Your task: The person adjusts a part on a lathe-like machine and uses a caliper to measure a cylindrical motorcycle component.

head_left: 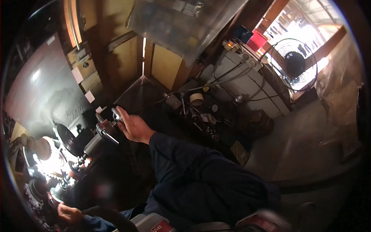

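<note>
My right hand is closed around a small metal handle at the end of a lathe's tailstock. A bright lever sticks out below that hand. The tailstock's narrow front end points down-left to a shiny round metal part. At the lower left, my left hand has its fingers curled beside a pale metal fitting on the lathe. Whatever those fingers hold is too dark and small to make out. Strong light washes out the metal between the two hands.
A reddish-brown panel stands behind the lathe. Beyond my right arm lie jumbled tools, a roll of tape and cables by a white cabinet. A fan stands by the bright window. Plastic sheeting hangs overhead.
</note>
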